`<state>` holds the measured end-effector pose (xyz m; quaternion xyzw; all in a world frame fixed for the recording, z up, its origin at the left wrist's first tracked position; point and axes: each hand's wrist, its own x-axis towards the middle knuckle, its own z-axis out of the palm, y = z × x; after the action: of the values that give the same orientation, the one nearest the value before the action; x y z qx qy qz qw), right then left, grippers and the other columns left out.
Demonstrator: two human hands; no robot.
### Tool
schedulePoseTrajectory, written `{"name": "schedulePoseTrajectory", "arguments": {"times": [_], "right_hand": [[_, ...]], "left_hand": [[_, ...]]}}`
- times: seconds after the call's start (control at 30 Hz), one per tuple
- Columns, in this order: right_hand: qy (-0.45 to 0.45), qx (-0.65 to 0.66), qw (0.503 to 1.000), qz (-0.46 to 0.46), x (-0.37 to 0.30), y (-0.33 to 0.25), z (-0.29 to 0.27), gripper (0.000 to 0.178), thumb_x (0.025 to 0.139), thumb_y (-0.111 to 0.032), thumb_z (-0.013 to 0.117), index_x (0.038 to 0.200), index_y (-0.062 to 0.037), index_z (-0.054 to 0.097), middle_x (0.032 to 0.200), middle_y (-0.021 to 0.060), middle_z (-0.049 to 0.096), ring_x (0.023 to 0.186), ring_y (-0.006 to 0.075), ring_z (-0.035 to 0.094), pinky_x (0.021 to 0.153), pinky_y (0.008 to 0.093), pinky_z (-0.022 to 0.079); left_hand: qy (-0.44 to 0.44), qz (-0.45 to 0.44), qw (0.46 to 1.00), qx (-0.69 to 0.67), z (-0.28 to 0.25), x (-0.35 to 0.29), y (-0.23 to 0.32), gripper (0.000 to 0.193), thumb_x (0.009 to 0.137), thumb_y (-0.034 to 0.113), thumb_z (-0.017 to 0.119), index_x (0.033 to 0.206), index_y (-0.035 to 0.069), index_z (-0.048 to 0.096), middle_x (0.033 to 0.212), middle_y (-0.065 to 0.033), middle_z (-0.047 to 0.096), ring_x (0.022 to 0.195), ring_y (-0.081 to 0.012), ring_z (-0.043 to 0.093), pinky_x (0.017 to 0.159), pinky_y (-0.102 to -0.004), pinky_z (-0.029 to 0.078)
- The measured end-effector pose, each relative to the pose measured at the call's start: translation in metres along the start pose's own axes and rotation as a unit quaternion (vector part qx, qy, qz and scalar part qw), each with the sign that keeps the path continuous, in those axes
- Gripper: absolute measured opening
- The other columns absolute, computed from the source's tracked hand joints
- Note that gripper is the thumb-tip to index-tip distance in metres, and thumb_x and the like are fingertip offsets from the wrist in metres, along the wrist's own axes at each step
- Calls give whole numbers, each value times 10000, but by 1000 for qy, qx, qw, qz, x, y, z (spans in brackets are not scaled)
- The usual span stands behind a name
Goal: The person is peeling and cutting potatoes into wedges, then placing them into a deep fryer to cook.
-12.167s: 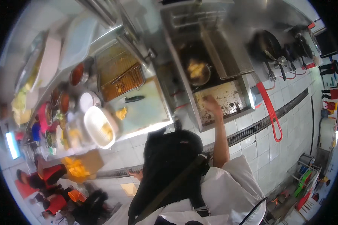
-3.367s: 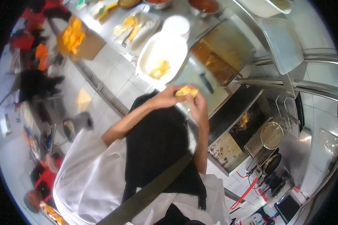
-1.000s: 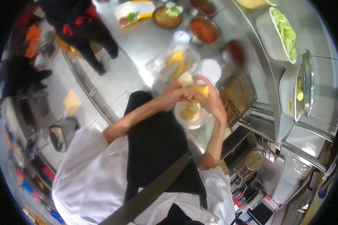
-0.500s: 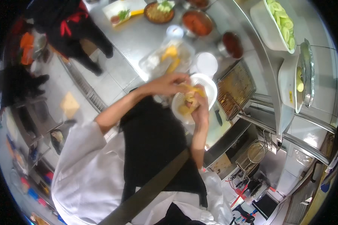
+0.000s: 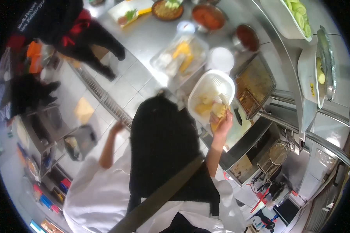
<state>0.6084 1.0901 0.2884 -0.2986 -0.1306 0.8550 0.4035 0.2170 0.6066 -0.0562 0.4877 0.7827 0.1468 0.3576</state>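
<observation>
My right hand [image 5: 223,125] is closed around a pale yellow piece of food [image 5: 219,110] with darker yellow at its lower part. I cannot make out its exact kind. It is over the near right rim of a white plastic basket [image 5: 229,86], which has pale yellow pieces [image 5: 204,107] lying inside. My left hand [image 5: 118,127] is far to the left of the basket, out over the tiled floor, and smeared by motion. Its fingers cannot be made out, and nothing large shows in it.
Beyond the basket stand a clear container [image 5: 158,60] with yellow and white things, a white round tub [image 5: 221,59] and pots of red sauce [image 5: 208,16]. A knife [image 5: 237,116] lies on a pale board at right. A person in dark clothes [image 5: 72,27] stands far left.
My left hand has left the food and swung down and left, away from the basket. The right hand, still gripping the food, has moved slightly right and nearer to me.
</observation>
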Motion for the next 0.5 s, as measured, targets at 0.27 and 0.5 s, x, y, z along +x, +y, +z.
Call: {"name": "schedulePoseTrajectory", "arguments": {"times": [0.27, 0.5], "right_hand": [[44, -194, 976, 91, -19, 7, 2, 426, 993, -405, 402, 1224, -62, 500, 1017, 106, 635, 647, 124, 498, 503, 231, 374], [-28, -244, 957, 155, -64, 21, 2, 346, 958, -299, 503, 1237, -101, 451, 1038, 134, 640, 708, 117, 562, 451, 190, 374]], "left_hand": [[96, -225, 929, -279, 17, 22, 138, 408, 848, 68, 567, 1256, 55, 555, 1232, -138, 623, 1168, -253, 567, 938, -385, 472], [24, -173, 982, -72, -67, 15, 329, 441, 913, 328, 580, 1257, 53, 568, 1231, -223, 596, 1172, -346, 558, 1009, -389, 428]]}}
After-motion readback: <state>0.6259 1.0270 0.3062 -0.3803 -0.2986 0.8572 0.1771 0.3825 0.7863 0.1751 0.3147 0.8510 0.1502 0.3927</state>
